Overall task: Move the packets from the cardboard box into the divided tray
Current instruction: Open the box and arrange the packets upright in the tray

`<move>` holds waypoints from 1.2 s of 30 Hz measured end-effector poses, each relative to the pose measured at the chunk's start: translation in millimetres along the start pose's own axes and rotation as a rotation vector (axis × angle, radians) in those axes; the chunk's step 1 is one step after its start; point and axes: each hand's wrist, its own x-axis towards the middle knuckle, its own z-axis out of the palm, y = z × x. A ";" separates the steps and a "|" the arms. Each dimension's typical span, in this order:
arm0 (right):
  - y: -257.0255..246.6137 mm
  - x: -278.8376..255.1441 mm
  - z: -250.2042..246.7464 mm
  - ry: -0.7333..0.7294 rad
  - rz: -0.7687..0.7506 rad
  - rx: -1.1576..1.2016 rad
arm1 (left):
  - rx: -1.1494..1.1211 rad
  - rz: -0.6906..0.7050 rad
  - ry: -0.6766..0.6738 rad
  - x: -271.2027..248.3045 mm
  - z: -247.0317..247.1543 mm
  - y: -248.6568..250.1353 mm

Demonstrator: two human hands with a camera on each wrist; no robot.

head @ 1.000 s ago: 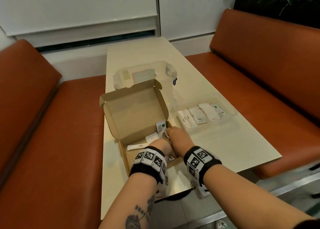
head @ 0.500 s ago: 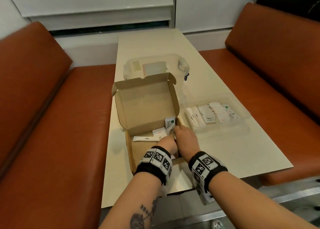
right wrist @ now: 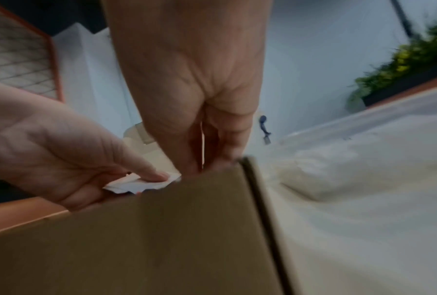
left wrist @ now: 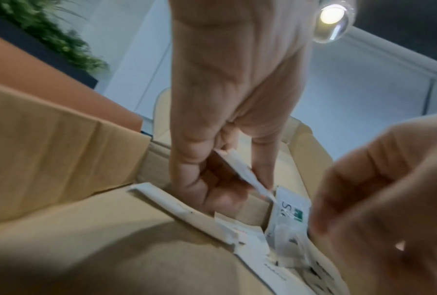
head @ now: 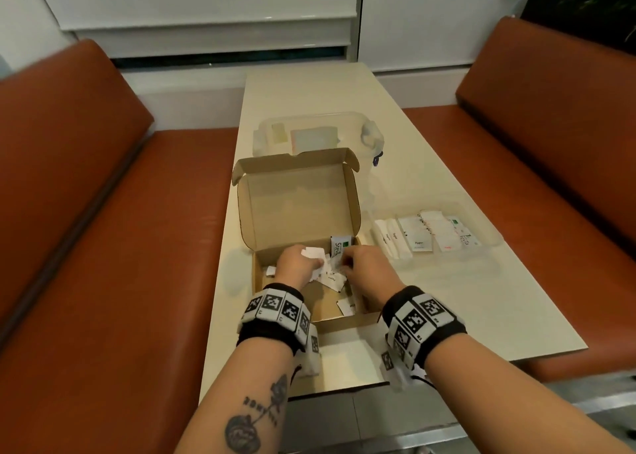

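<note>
The open cardboard box (head: pixel 299 209) stands in the middle of the table with its lid up. Inside, my left hand (head: pixel 315 264) grips a small bunch of white packets (head: pixel 312 252) a little above the floor; in the left wrist view its fingers pinch a white packet (left wrist: pixel 242 173). My right hand (head: pixel 344 266) reaches into the loose packets beside a green-and-white Stevia packet (head: pixel 340 245), which leans on the back wall. The box wall (right wrist: pixel 161 229) hides its fingertips. More packets (head: pixel 332 278) lie on the floor. Right of the box, the clear divided tray (head: pixel 488 237) holds sorted packets.
A clear plastic tub with clip handles (head: pixel 316 133) stands right behind the box lid. Orange bench seats (head: pixel 103 247) run along both long sides of the cream table (head: pixel 447 298). The tray's left end is close to the box's right wall.
My left hand has gathered white packets and raised them off the box floor. My right hand has stayed by the Stevia packet. The head view has shifted.
</note>
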 end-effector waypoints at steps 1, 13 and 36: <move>-3.0 0.0 0.2 -0.088 -0.033 -0.060 | -0.081 -0.008 0.012 1.1 -0.6 -2.4; -13.5 -5.5 8.3 -0.468 -0.253 -0.498 | -0.703 -0.205 -0.099 -9.3 -7.1 -12.4; -7.3 -8.7 3.0 -0.474 -0.348 -0.344 | -0.644 -0.106 -0.041 -8.5 10.2 -8.7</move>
